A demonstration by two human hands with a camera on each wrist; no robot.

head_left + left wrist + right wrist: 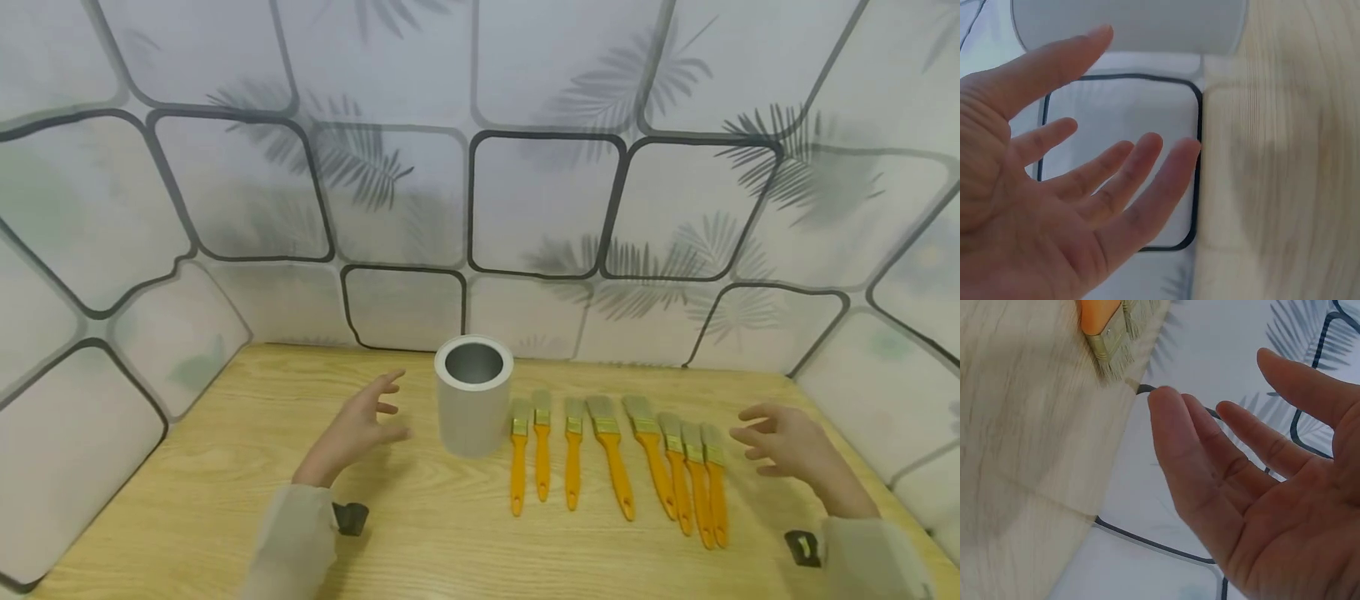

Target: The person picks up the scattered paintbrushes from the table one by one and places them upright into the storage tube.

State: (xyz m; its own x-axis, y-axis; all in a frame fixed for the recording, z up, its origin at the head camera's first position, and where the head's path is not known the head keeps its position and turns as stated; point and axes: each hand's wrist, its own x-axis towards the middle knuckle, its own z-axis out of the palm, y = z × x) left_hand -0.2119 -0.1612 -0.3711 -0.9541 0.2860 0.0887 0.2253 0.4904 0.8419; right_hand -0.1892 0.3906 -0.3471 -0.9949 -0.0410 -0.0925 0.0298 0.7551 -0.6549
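A white cylindrical container (474, 417) with a grey inside stands upright on the table. To its right lie several paintbrushes (615, 467) with orange handles and pale bristles, the rightmost ones bunched together. My left hand (360, 433) hovers left of the container, fingers spread and apart from it; its palm and the container's side (1129, 25) show in the left wrist view. Right of the brushes my right hand (783, 442) is raised, fingers loosely bent and holding nothing. One brush's tip (1110, 350) appears beyond its fingers in the right wrist view.
The light wood table (420, 533) meets a wall covering (397, 308) at the back and both sides, patterned with dark-outlined blocks and leaves. A dark wrist device (350, 518) sits below each hand at the sleeve.
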